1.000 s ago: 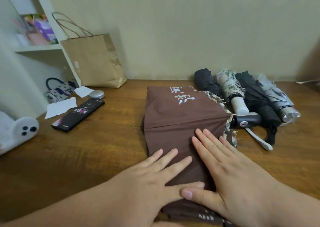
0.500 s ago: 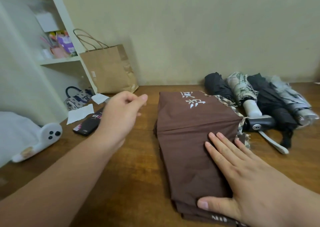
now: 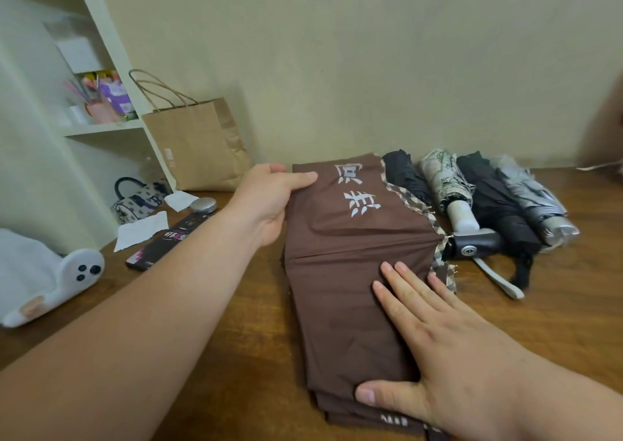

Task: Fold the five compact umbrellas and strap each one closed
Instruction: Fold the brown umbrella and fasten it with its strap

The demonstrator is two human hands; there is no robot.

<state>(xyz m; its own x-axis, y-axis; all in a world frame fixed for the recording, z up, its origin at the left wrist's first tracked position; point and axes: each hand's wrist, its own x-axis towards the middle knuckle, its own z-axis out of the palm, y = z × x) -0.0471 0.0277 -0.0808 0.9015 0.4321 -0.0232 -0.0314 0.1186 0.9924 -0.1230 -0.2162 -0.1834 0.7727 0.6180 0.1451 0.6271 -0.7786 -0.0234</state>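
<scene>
A brown umbrella (image 3: 340, 272) with white characters and a checked trim lies flattened on the wooden table (image 3: 256, 356), its canopy folded into a long panel. My left hand (image 3: 269, 201) grips the canopy's far left edge, thumb on top. My right hand (image 3: 448, 346) presses flat on the near half, fingers straight. To the right, by the wall, several rolled umbrellas lie side by side: a black one (image 3: 404, 174), a cream patterned one (image 3: 445, 177) with a black handle, another black one (image 3: 495, 204) and a grey one (image 3: 529, 194).
A brown paper bag (image 3: 199, 147) leans on the wall at the back left beside a white shelf (image 3: 101, 130). A black phone (image 3: 172, 238), paper scraps (image 3: 141, 230), a small silver disc (image 3: 203, 204) and a white plush toy (image 3: 50, 282) lie on the left.
My left hand lifted off the near part of the canopy, reached forward and took hold of its far left edge. My right hand stayed pressed flat on the fabric.
</scene>
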